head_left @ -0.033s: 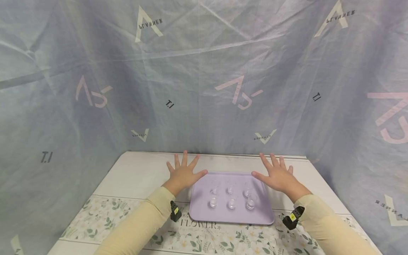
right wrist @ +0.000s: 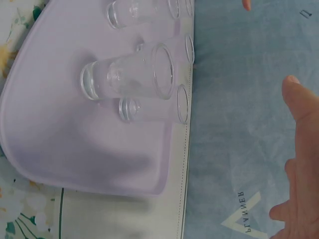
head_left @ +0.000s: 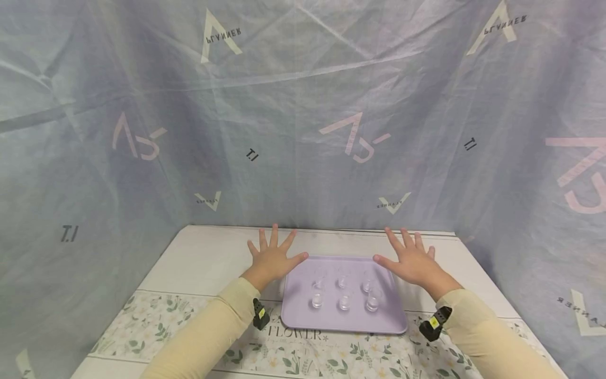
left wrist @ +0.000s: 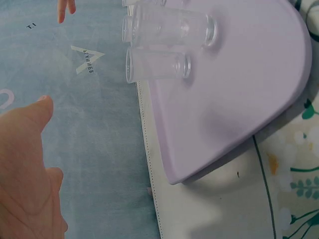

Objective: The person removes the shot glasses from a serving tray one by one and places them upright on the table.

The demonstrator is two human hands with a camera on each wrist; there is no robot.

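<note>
A lilac tray (head_left: 298,318) bears several small clear glasses, upright in two rows; one front glass (head_left: 344,302) stands near its middle. My left hand (head_left: 271,261) spreads its fingers by the tray's far left corner and holds nothing. On the opposite side my right hand (head_left: 414,263) is likewise spread, thumb toward the far right corner, with nothing in it. In the left wrist view the thumb (left wrist: 30,117) is apart from the tray and a glass (left wrist: 158,64). The right wrist view shows a large glass (right wrist: 128,74), apart from the right thumb (right wrist: 299,99).
The tray lies on a white table covering (head_left: 199,258) with a floral band (head_left: 156,321). A grey-blue printed curtain (head_left: 293,173) hangs behind the table and along both sides. Black wrist devices (head_left: 432,327) sit below the cuffs.
</note>
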